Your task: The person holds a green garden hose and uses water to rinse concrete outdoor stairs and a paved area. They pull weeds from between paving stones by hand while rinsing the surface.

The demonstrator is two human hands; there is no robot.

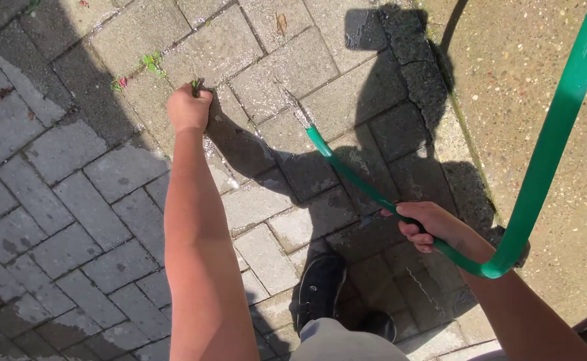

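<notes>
Most of the frame is filled by a paved floor [73, 200] of grey interlocking bricks, wet in patches and crossed by dark shadows. A strip of rough tan concrete [541, 100] is seen along the right edge, set off by a line of darker edging bricks.

A green hose [547, 154] is run down from the upper right corner, bent sharply at lower right, and led back up-left to its open end near the centre of the frame, where a thin spray of water [293, 107] is thrown onto the bricks.

The hose is held by the right hand [427, 224] at centre right, its grip closed fully round the tube just above the bend.

The left hand [188, 107] is stretched to upper centre-left, its grip clenched into a fist on a small green weed [196, 85] at a joint between bricks.

A black shoe [320, 287] is seen at bottom centre.

A smaller tuft of weeds [148, 63] is left further to the upper left, near the fist but apart from it.
</notes>
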